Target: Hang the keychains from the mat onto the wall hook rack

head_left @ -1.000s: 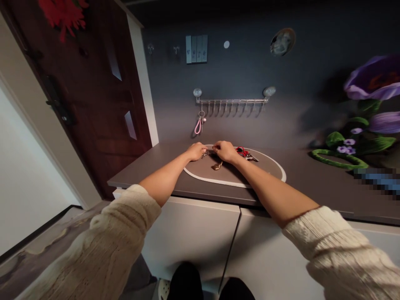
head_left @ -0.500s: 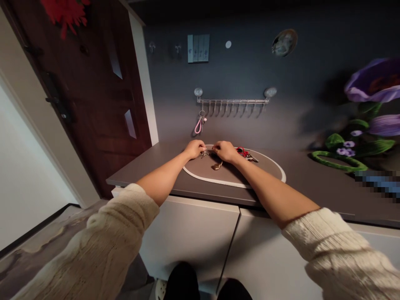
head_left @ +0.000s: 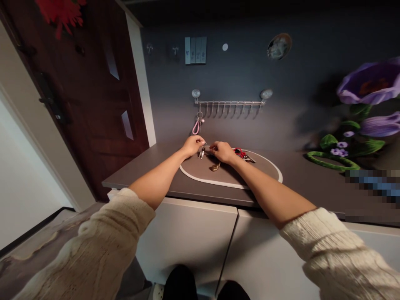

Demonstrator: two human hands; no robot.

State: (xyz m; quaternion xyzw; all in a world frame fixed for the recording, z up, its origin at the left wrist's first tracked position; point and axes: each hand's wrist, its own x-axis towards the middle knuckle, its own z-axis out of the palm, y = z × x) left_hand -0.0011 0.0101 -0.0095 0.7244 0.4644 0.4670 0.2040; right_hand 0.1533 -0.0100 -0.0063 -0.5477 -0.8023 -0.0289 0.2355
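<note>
Raised slightly since the earlier frame: L hand (head_left: 191, 146), w/ key bunch (head_left: 202, 153) now hung beneath its fingertips instead of spread low by the mat (head_left: 198, 172). Clock is read from mat centre, 12 o'c = wall (head_left: 171, 91). Key bunch is held at approx. 10 o'c, above the tabletop (head_left: 140, 166); L fingertips are narrowed, its top end apparently pinched. Long axis is near vertical, key tips pointed down, slightly twd 7 o'c. Prob. light, stiff, smooth metal, not fragile; swinging to be expected, so best gripped at the top end. Gold charm (head_left: 215, 167) is laid at approx. 9 o'c, long axis approx. 8 to 2 o'c; prob. hard & slick. R hand (head_left: 222, 151) is held at approx. 11 o'c, fingers drawn together; whether anything is held can't be told. Red-corded keys (head_left: 240, 153) are seen at approx. 1 o'c, just beside R hand, one metal end pointed twd 4 o'c; cord prob. soft, easily pinched.
</note>
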